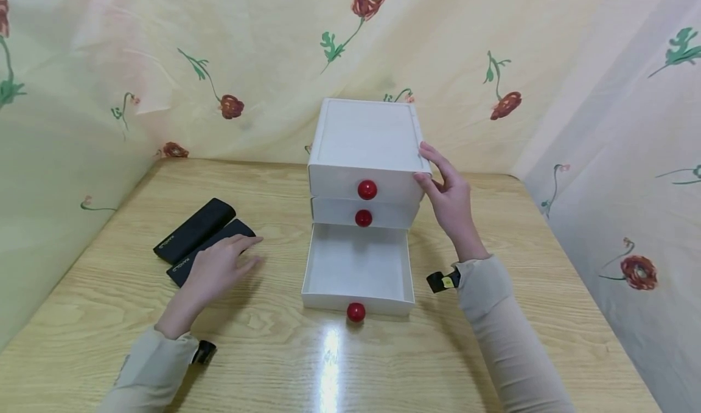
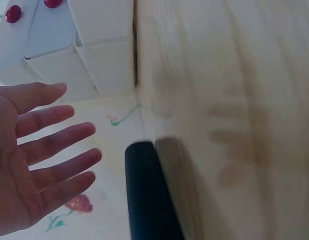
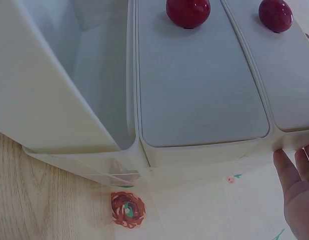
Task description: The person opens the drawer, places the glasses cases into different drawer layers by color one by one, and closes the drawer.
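Note:
A white drawer unit point(image 1: 368, 136) with three drawers and red knobs stands on the table. Its bottom drawer point(image 1: 357, 262) is pulled out and holds nothing; the upper two are closed. My right hand point(image 1: 450, 199) touches the unit's upper right edge, thumb at the front corner and fingertips along the side. To the left lie two long black cases with lettering, the farther case point(image 1: 194, 230) beside the nearer case point(image 1: 219, 240). My left hand point(image 1: 220, 266) hovers over the nearer one, fingers extended and apart with nothing in them, as the left wrist view confirms.
The wooden table point(image 1: 274, 358) is bounded behind and at the sides by a cream flowered cloth point(image 1: 263, 48). The pulled-out drawer's red knob point(image 1: 356, 312) projects toward me. Dark wrist camera straps sit at both sleeves.

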The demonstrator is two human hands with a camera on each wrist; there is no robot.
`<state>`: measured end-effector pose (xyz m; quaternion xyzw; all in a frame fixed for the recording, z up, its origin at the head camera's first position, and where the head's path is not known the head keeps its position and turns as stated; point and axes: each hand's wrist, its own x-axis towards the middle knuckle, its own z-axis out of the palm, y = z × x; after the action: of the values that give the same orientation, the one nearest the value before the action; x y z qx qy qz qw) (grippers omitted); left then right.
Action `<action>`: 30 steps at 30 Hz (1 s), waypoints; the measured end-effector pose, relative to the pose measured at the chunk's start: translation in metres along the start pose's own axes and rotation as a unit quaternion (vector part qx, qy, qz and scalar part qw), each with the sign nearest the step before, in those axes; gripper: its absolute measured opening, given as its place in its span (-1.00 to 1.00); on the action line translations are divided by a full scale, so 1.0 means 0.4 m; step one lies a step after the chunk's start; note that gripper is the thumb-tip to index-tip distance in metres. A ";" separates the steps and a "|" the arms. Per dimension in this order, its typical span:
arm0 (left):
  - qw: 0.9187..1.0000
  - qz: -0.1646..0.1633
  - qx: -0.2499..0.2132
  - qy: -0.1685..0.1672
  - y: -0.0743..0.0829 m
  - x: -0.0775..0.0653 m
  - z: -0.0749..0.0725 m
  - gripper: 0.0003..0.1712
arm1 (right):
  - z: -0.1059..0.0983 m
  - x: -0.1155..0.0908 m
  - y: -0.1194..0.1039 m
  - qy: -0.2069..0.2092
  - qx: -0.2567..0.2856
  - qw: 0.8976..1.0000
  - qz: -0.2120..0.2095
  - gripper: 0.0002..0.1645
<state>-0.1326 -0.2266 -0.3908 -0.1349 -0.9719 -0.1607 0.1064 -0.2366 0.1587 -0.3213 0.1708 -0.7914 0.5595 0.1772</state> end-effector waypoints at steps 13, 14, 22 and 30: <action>0.983 0.006 0.182 0.034 -0.056 0.001 -0.028 -0.49 | 0.002 0.001 0.000 0.001 0.000 1.000 0.004 -0.46; 0.982 0.007 0.187 0.029 -0.063 0.002 -0.030 -0.48 | 0.002 0.000 0.000 0.001 0.000 1.000 0.004 -0.46; 0.985 0.010 0.168 -0.048 -0.120 0.001 -0.038 -0.37 | 0.001 -0.002 0.001 0.001 0.000 1.000 0.003 -0.46; 0.985 -0.001 0.136 -0.103 -0.164 -0.020 -0.032 -0.25 | -0.001 -0.004 -0.002 -0.001 -0.005 1.000 0.003 -0.45</action>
<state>-0.1425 -0.2925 -0.3995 -0.1343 -0.9906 -0.0124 0.0230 -0.2348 0.1591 -0.3213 0.1681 -0.7946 0.5563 0.1755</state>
